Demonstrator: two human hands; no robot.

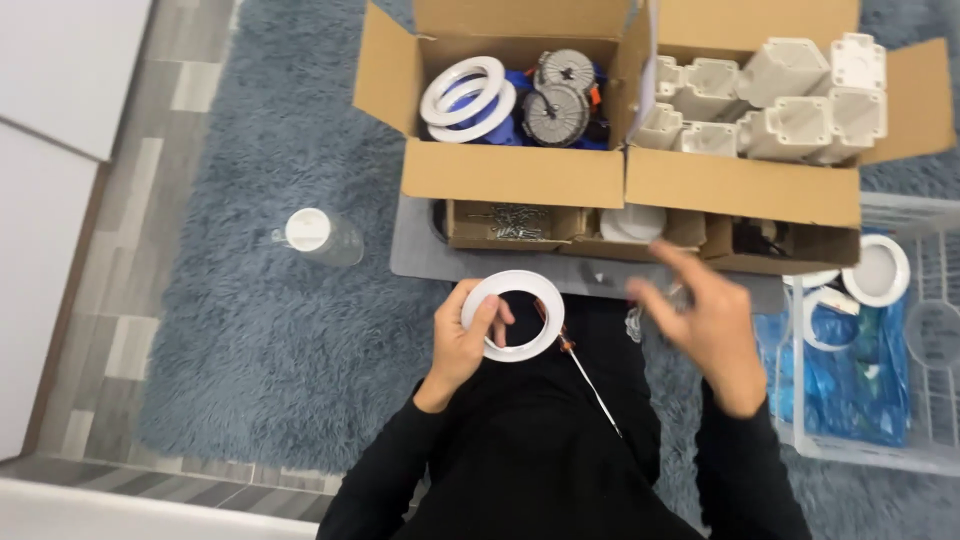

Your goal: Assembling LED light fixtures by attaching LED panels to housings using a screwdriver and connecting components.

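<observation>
The left hand (462,345) grasps a white plastic ring (513,315), fingers curled through its opening and thumb pressed on the rim, holding it just above the person's lap, which is clad in black. The right hand (705,318) is released and holds nothing; it hovers blurred, fingers spread, near the front of the small cardboard trays. A screwdriver with an orange handle (560,335) lies on the lap just beside the ring, its thin shaft pointing toward the body. In front of the hands a grey mat (425,255) lies on a shaggy blue-grey rug (270,340), carrying a low cardboard tray of screws (512,224) and a neighbouring tray with a white round part (633,222). Behind them stands an open cardboard box (512,172) holding more white rings (468,98) and grey finned round parts (556,112), and beside it a second open box (742,186) filled with white plastic housings (800,118). A clear bottle with a white cap (318,236) lies on the rug to the left. To the right, a white wire basket (925,300) holds blue plastic bags (850,370) and a white disc (877,270).
</observation>
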